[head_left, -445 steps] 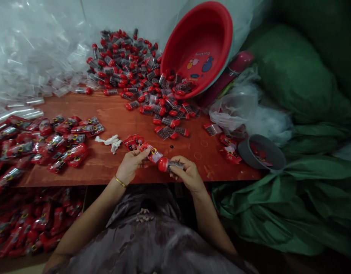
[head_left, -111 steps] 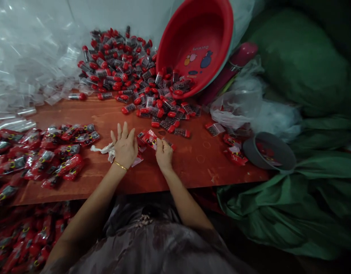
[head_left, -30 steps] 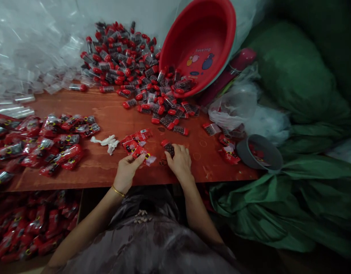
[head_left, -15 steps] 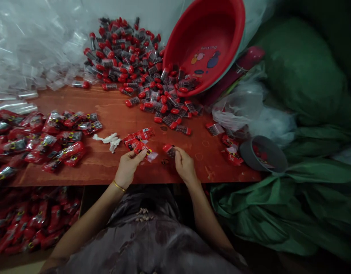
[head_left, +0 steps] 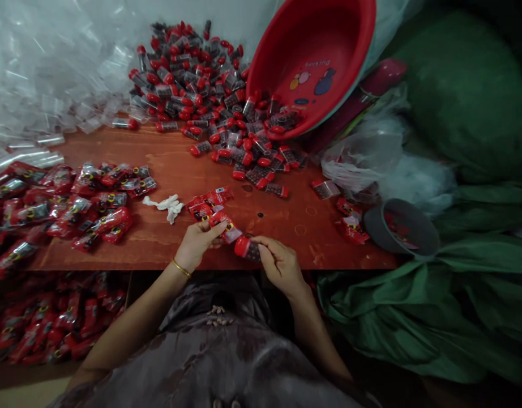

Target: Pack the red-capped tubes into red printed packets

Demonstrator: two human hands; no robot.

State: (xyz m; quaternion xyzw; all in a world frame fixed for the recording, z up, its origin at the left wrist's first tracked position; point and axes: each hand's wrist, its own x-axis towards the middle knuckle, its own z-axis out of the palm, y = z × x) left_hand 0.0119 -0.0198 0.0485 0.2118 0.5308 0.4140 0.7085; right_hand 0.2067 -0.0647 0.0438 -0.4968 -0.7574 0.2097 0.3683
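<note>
So the red-capped tube is out near the table's front edge, pinched between the right hand's thumb and fingers, cap end pointing at the red printed wrapper. The left hand has that wrapper gripped by thumb and fingers, and the two hands are slightly apart. More flat wrappers lie just beyond the left hand, with a crumpled white glove-like thing beside them. Further back there's a big heap of tubes, some spilling into a tilted red basin.
</note>
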